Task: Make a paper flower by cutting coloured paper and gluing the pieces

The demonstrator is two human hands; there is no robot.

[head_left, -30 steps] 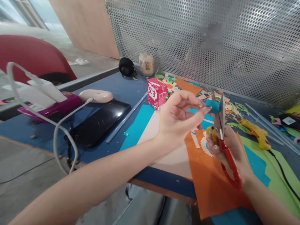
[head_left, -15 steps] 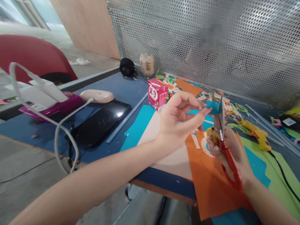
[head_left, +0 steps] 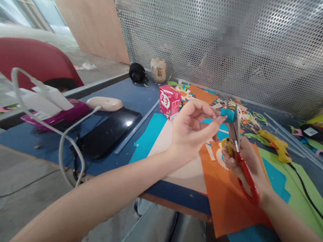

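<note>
Between thumb and fingertips, my left hand [head_left: 195, 129] pinches a small blue piece of paper [head_left: 227, 115]. My right hand [head_left: 248, 164] grips scissors [head_left: 246, 174] with red and yellow handles, blades pointing up and slightly parted. The blue paper lies at the blades, partly between them. Below the hands are an orange sheet [head_left: 227, 201] and a pale round cutout with a toothed edge [head_left: 220, 158], partly hidden by my right hand.
A pink box [head_left: 169, 102] stands behind my left hand. Paper scraps [head_left: 248, 114] lie along the perforated metal panel [head_left: 176, 37]. A yellow glue gun [head_left: 277, 146] rests at right, a black phone [head_left: 109, 132] and purple power strip [head_left: 63, 114] at left.
The scissors and my right hand have shifted slightly left, and the blade gap looks a little narrower. The blue paper has turned slightly. My left hand stays almost in place.
</note>
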